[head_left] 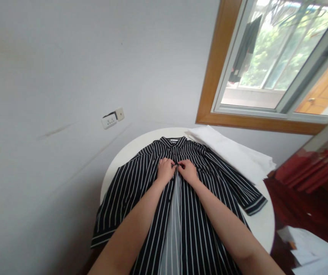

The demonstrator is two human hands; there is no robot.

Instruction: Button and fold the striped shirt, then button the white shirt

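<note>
A black shirt with white stripes (194,214) lies spread face up, its collar at the far side and its sleeves out to both sides. Below the chest its front edges part, and the grey inner side of the back shows between them. Both hands meet at the front opening, a little under the collar. My left hand (166,170) pinches the front edge from the left. My right hand (188,170) pinches the edge from the right, fingertips almost touching the left ones. Any button between the fingers is too small to make out.
Under the shirt is a round white table (262,225), close to the wall. A folded white cloth (232,151) lies at its back right. White papers (318,248) are at the lower right. A wall socket (109,121), a window and a red-and-white curtain (309,172) are beyond.
</note>
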